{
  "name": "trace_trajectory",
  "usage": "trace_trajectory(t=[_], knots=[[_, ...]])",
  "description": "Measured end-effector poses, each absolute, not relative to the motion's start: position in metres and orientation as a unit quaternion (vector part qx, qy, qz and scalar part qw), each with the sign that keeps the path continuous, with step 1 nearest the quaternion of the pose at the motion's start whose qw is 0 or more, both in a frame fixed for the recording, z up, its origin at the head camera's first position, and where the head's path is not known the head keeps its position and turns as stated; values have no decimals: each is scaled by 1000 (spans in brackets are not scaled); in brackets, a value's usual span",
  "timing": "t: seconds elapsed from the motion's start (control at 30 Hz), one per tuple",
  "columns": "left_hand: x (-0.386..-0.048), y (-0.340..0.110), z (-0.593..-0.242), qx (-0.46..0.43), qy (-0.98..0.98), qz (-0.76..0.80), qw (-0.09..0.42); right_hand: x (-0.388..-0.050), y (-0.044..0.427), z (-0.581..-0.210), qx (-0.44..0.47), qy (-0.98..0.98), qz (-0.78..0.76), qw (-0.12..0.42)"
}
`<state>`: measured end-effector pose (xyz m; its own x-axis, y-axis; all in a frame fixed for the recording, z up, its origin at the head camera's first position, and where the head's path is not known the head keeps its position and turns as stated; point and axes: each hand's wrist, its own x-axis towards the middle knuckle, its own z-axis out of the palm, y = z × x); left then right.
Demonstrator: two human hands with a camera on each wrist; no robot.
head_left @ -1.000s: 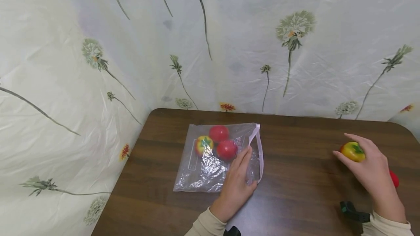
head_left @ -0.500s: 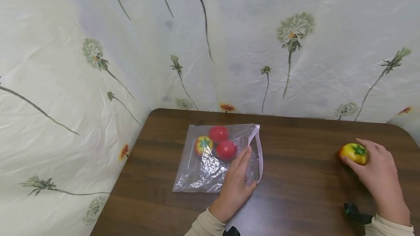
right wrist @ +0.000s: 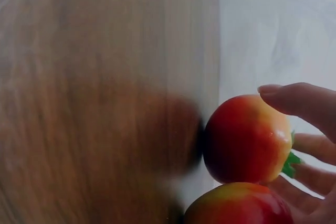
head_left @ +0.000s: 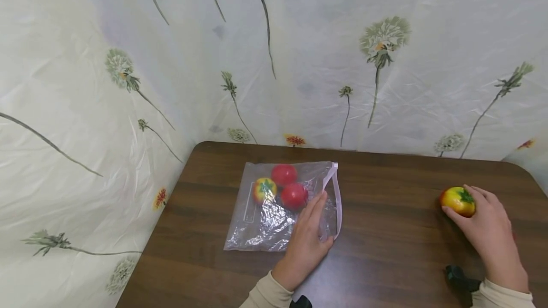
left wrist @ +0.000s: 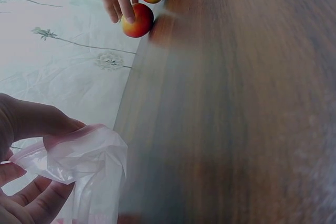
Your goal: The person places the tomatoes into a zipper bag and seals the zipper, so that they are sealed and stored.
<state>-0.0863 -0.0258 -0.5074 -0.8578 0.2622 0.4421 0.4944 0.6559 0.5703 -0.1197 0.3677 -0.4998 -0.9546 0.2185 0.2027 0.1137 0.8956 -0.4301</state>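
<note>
My left hand (head_left: 304, 246) holds the mouth of a clear zip bag (head_left: 239, 232) lying flat on the table. In the left wrist view, thumb and fingers grip the bag's crumpled edge (left wrist: 89, 153). Inside the bag are two red round fruits (head_left: 294, 196) and a yellow-red one (head_left: 264, 190) with a green leafy top. At the right, my right hand (head_left: 490, 227) grips a yellow-and-red tomato (head_left: 457, 201), thumb on one side and fingers on the other. That tomato (right wrist: 247, 139) seems to rest on the table. Beside it sits another red-yellow fruit (right wrist: 239, 205), mostly hidden by my hand in the head view.
The dark wooden table (head_left: 385, 189) reaches back to a wall covering (head_left: 308, 61) printed with dandelions. Bare wood lies between the bag and the right hand. A dark wrist device (head_left: 460, 279) shows at the right wrist.
My right hand, spread around the tomato a second ago, has closed its thumb and fingers on it. The left hand and the bag stay in place.
</note>
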Motion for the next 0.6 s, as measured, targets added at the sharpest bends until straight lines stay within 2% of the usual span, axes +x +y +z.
trace_trajectory(t=[0.6], knots=[[-86, -26, -507, -211, -895, -358, 160, -122, 370, -503, -71, -967, 211, 125]])
